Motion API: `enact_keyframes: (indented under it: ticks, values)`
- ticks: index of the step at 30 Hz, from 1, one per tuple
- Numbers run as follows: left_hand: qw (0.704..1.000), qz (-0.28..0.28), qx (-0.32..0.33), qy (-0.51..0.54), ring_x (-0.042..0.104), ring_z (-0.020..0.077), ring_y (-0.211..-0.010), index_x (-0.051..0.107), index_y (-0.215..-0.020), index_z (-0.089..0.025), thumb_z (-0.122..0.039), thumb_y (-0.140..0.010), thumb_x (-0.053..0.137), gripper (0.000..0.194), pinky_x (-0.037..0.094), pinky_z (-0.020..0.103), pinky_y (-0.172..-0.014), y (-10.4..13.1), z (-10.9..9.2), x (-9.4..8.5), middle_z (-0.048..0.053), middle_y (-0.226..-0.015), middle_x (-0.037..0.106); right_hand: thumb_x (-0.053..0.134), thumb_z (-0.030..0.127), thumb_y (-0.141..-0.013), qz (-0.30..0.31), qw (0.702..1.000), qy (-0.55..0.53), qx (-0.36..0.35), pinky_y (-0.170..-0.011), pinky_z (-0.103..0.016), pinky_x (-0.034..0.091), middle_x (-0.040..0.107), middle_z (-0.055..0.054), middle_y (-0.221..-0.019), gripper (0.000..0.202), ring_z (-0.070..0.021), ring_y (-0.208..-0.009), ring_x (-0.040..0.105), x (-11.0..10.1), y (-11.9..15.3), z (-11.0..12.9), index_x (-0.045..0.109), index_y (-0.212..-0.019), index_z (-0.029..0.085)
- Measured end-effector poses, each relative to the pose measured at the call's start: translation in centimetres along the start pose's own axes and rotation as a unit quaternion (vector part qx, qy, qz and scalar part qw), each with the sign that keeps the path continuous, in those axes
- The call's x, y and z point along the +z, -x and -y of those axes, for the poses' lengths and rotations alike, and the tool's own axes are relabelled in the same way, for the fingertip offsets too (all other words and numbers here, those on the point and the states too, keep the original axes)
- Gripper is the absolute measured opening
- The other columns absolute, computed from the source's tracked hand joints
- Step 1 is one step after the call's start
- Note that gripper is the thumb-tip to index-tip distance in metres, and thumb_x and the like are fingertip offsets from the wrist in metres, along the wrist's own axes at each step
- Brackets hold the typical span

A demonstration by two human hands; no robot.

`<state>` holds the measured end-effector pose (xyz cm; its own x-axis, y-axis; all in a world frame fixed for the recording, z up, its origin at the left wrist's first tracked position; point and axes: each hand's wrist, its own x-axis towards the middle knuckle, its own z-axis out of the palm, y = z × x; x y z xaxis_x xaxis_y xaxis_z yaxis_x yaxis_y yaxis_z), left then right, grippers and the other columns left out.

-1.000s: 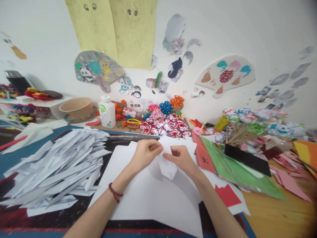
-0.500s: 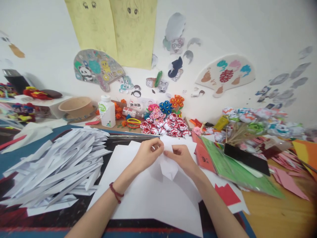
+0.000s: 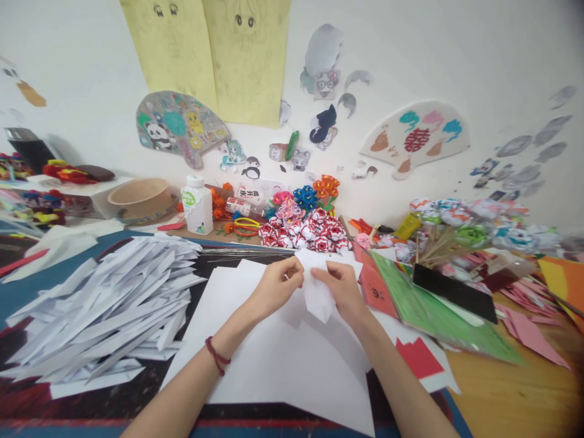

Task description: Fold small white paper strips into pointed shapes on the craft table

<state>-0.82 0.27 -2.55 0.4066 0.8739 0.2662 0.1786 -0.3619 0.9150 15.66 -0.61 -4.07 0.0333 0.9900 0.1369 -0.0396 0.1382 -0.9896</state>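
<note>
A folded piece of white paper (image 3: 319, 299) is held up between my two hands, its pointed end hanging down. My left hand (image 3: 279, 281) pinches the paper's left edge, fingers curled and thumb pressed in. On the other side, my right hand (image 3: 341, 288) grips the right edge, its thumb lying across the front. Beneath both hands lie large white sheets (image 3: 255, 365) spread over the dark mat. To the left is a big heap of folded white paper strips (image 3: 123, 304).
Behind the hands stand a white bottle (image 3: 196, 205) and a bunch of red-and-white paper flowers (image 3: 305, 232). Thin wires (image 3: 237, 252) lie in front of them. At right are a green packet (image 3: 438, 310), a black flat piece (image 3: 454, 293) and a red paper piece (image 3: 418, 359).
Both hands have shifted slightly to the right with the folded paper. The right thumb now sits further over the paper's front, and the paper's lower end is a little higher.
</note>
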Motion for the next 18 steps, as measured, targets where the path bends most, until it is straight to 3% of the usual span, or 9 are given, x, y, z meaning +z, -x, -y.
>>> enact_keyframes:
  ticks: [4,7,10,13,16,18]
  values:
    - [0.999,-0.007,0.003,-0.044,0.049,0.0102,-0.061,0.052,-0.064,-0.016,-0.014,-0.075,0.047,0.013,0.035,0.02,-0.056,-0.1,0.2,-0.2,-0.002,-0.062,0.054,0.07,0.034,-0.067,-0.074,0.997,-0.008,-0.005,-0.048,-0.023,0.037,0.06,-0.001,-0.064,0.021,-0.0125,-0.053,0.05,-1.2,-0.9,-0.3,0.064,-0.071,0.014]
    - [0.995,-0.053,0.011,-0.088,0.05,0.0111,-0.063,0.058,-0.073,-0.017,-0.021,-0.081,0.047,0.014,0.035,0.02,-0.057,-0.2,0.4,-0.5,-0.001,-0.068,0.059,0.069,0.036,-0.068,0.002,1.0,0.031,0.003,-0.047,-0.022,0.034,0.058,0.0,-0.063,0.024,-0.0115,-0.051,0.047,-1.4,-0.9,-0.4,0.064,-0.07,0.013]
    - [0.994,-0.045,0.022,-0.1,0.05,0.0111,-0.064,0.061,-0.08,-0.018,-0.027,-0.082,0.05,0.014,0.036,0.02,-0.057,-0.2,0.4,-0.6,-0.001,-0.073,0.061,0.067,0.039,-0.071,0.109,0.99,0.084,-0.013,-0.048,-0.022,0.032,0.052,0.002,-0.059,0.027,-0.01,-0.051,0.043,-1.0,-0.7,-0.5,0.061,-0.065,0.013]
    - [0.993,-0.054,0.03,-0.099,0.045,0.0094,-0.059,0.06,-0.077,-0.017,-0.025,-0.079,0.055,0.01,0.033,0.02,-0.054,-0.2,0.4,-0.7,-0.002,-0.067,0.056,0.066,0.042,-0.073,0.122,0.984,0.123,-0.039,-0.048,-0.022,0.031,0.05,0.002,-0.059,0.031,-0.0095,-0.052,0.042,-0.8,-0.7,-0.7,0.059,-0.064,0.013]
    - [0.993,-0.112,0.015,-0.041,0.043,0.0084,-0.056,0.056,-0.077,-0.017,-0.026,-0.08,0.054,0.01,0.031,0.019,-0.052,-0.3,0.5,-0.8,-0.003,-0.063,0.053,0.067,0.043,-0.072,0.074,0.991,0.105,-0.035,-0.051,-0.022,0.037,0.059,-0.001,-0.076,0.031,-0.0116,-0.059,0.05,-1.0,-1.0,-0.8,0.064,-0.087,0.016]
    - [0.989,-0.142,-0.01,0.03,0.043,0.0076,-0.053,0.052,-0.08,-0.017,-0.029,-0.081,0.053,0.012,0.031,0.019,-0.05,-0.4,0.5,-1.0,-0.003,-0.064,0.057,0.068,0.044,-0.072,0.047,0.996,0.076,-0.015,-0.053,-0.023,0.04,0.061,-0.003,-0.086,0.045,-0.0118,-0.06,0.053,-1.0,-1.1,-0.8,0.057,-0.107,0.019]
